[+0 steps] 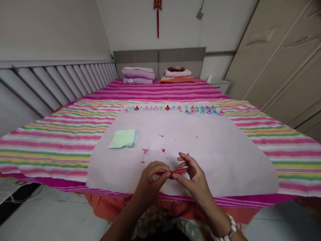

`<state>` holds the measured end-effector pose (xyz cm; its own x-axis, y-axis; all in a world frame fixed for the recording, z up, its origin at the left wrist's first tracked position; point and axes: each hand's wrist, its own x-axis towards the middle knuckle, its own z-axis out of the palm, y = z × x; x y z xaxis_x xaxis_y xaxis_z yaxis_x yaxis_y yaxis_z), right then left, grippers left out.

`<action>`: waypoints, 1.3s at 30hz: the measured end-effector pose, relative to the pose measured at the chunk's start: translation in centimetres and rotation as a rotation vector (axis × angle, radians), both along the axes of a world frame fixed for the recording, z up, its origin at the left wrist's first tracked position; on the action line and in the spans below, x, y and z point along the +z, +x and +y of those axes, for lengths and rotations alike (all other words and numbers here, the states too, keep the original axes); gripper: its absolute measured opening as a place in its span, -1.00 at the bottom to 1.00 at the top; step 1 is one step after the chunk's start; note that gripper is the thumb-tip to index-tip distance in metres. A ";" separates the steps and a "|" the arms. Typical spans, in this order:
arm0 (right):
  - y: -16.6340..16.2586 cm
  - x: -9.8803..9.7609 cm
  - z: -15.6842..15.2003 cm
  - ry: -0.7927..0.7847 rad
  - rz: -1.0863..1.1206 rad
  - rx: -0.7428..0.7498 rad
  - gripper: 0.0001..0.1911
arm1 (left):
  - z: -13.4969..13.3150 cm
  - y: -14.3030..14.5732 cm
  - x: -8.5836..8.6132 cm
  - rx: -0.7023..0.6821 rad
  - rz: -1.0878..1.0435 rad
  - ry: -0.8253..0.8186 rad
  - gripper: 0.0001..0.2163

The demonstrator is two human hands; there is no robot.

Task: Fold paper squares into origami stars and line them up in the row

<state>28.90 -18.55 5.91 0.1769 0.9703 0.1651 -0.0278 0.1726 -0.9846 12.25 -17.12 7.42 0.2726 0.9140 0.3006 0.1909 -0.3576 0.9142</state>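
A small folded piece of red paper (177, 171) is held between my two hands, low over the near part of a large white sheet (225, 157). My left hand (154, 174) pinches its left end between thumb and fingers. On the right side, my right hand (192, 171) grips it with thumb and index finger, the other fingers partly raised. Small red scraps (163, 150) lie on the sheet just beyond my hands. Parts of the red paper are hidden behind my fingers.
A stack of square paper (122, 139), pale green on top, lies at left on the sheet. Several small folded paper pieces (167, 107) in many colours line its far edge. Striped bedding (265, 134) surrounds the sheet. Folded quilts (138, 74) sit by the headboard.
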 end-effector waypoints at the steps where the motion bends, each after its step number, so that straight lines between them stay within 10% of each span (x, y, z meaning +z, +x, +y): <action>1: 0.2 0.1 0.0 0.034 -0.034 0.032 -0.59 | 0.0 0.1 0.1 -0.012 0.011 -0.006 -0.94; 4: 0.4 0.5 0.0 0.070 -0.060 0.177 -0.91 | -0.1 0.2 0.3 -0.012 0.002 -0.097 -0.94; 13: 0.1 0.0 0.1 -0.085 0.165 0.142 -0.87 | 0.5 -0.2 -0.5 0.178 -0.229 -0.419 -0.84; 18: -0.4 -0.2 0.1 -0.083 0.204 0.081 -0.90 | -0.3 1.1 -1.5 0.028 -0.403 -0.545 -0.74; 30: 0.5 0.3 0.4 -0.191 0.112 0.198 -0.80 | -0.6 1.2 -1.8 -0.078 -0.069 -0.467 -0.79; 39: 0.0 1.5 0.0 -0.202 0.201 0.239 -0.73 | 0.0 0.6 -1.9 -0.030 -0.267 -0.562 -0.78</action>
<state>28.93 -18.58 7.37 -0.0489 0.9976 -0.0491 -0.2401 -0.0595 -0.9689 12.86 -17.10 5.51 0.2821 0.9455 -0.1624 -0.0732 0.1900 0.9790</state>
